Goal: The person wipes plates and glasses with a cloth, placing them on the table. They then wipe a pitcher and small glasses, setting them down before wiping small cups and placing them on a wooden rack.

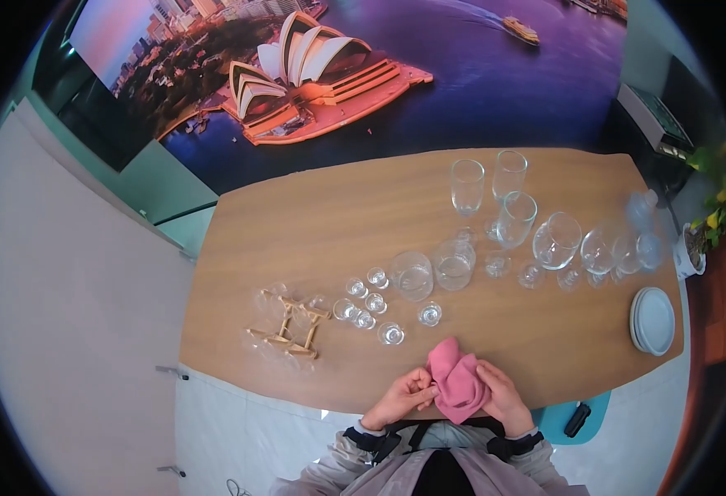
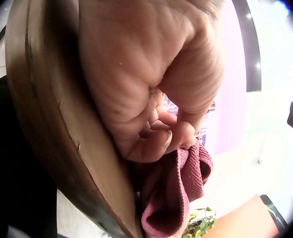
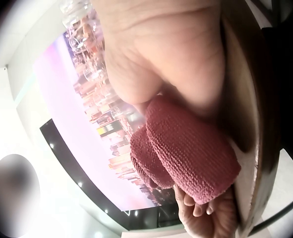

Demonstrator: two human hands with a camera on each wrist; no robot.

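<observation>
A pink terry cloth (image 1: 460, 382) is bunched up between both hands, just over the table's near edge. At its left side the left hand (image 1: 398, 398) pinches a fold with thumb and fingers; the left wrist view shows that hand (image 2: 146, 74) with curled fingertips on the cloth's (image 2: 166, 208) edge. From the other side the right hand (image 1: 505, 397) grips it, thumb on top. Seen from the right wrist, the cloth (image 3: 193, 153) bulges in a thick rounded fold below the right hand (image 3: 161, 54). I cannot tell whether anything is wrapped inside it.
Several small glasses (image 1: 391, 333) stand ahead on the wooden table (image 1: 297, 215), with a larger glass (image 1: 413, 277) behind. Stemmed glasses (image 1: 557, 242) line the right side, near stacked white plates (image 1: 656, 321). A wooden rack (image 1: 301, 329) with clear glassware sits at left.
</observation>
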